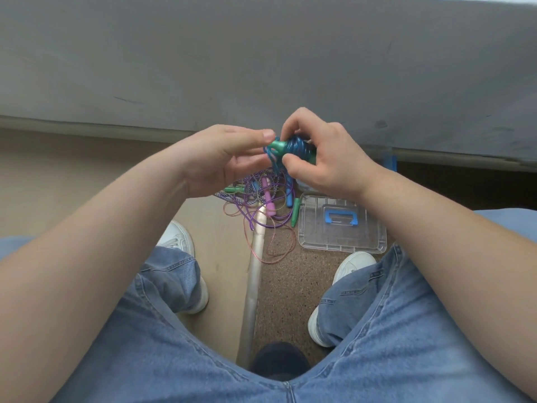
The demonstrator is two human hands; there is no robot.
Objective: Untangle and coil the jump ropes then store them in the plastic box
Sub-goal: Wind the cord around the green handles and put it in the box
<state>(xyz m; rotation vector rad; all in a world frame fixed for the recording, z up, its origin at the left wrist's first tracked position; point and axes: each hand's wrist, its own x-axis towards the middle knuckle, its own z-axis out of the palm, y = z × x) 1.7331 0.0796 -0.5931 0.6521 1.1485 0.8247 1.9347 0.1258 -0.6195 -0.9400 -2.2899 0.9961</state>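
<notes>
1. Pinching the green handle, left hand steadies while right hand curls round the blue rope, held mid-air.
2. Loosen either pinch and coils could spring apart.
3. Dangling strands may snag the floor tangle beside the box lid.

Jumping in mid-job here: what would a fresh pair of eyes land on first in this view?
First, the two hands meeting mid-frame: the right hand grips a blue rope wound round green handles, while the left hand pinches one handle's end. Below them on the floor lies a tangle of ropes in purple, pink and green. Just right of it lies the clear plastic lid with a blue handle.
</notes>
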